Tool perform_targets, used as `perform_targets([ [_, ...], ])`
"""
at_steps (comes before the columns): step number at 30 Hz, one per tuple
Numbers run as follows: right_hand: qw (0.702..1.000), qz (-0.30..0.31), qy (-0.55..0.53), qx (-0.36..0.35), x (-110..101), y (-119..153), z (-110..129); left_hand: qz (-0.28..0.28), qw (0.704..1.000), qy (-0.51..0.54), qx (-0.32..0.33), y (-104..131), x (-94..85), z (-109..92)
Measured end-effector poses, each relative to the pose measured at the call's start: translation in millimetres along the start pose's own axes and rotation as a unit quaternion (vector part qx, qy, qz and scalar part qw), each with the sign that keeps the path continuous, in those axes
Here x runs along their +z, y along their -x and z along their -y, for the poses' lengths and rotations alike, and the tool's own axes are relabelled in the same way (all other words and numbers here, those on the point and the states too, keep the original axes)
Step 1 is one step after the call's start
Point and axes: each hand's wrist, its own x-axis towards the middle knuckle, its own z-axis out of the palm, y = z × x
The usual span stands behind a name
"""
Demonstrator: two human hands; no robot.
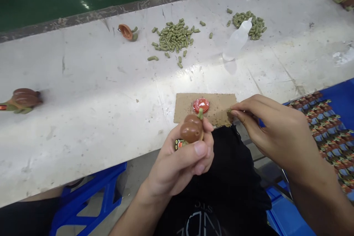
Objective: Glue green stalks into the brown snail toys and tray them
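Brown cardboard rectangle (pixel 218 107) lies on the white tabletop (pixel 83 125) near its front edge, bearing a shallow red dish (pixel 201 106) with a glossy surface; whether that shine is liquid cannot be told. Beyond the cardboard and to its right, a translucent nozzle bottle (pixel 236 41) overlaps the right-hand heap of green pegs (pixel 256 27) in view, its contents unclear. Right of the cardboard, below table level, a blue surface (pixel 339 96) carries rows of small painted figurines (pixel 322 118).

Just in front of the cardboard, the left hand (pixel 188 155) grips a glossy brown figurine (pixel 191 128) with a green stub. The right hand (pixel 273 129) pinches a tiny green piece (pixel 229 111) at the cardboard's right end. Bare tabletop stretches left of the cardboard, and a clear strip separates its far edge from the left-hand peg heap (pixel 174 37).
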Motion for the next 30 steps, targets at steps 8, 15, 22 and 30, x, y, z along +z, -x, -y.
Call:
perform_targets([
  [8,1.000,-0.010,-0.006,0.004,0,0,1,-0.050,0.998,-0.045,0.019,3,-2.8,-7],
  [15,0.996,-0.052,-0.075,0.021,7,-9,15,-0.103,0.989,-0.085,0.060,5,-5.1,-13],
  [22,0.994,-0.059,-0.088,-0.022,21,-22,27,-0.060,0.998,0.002,0.004,4,-7.4,-16],
  [30,0.995,-0.047,-0.077,-0.037,23,-24,30,-0.027,0.997,0.067,-0.031,3,-10.6,-18],
])
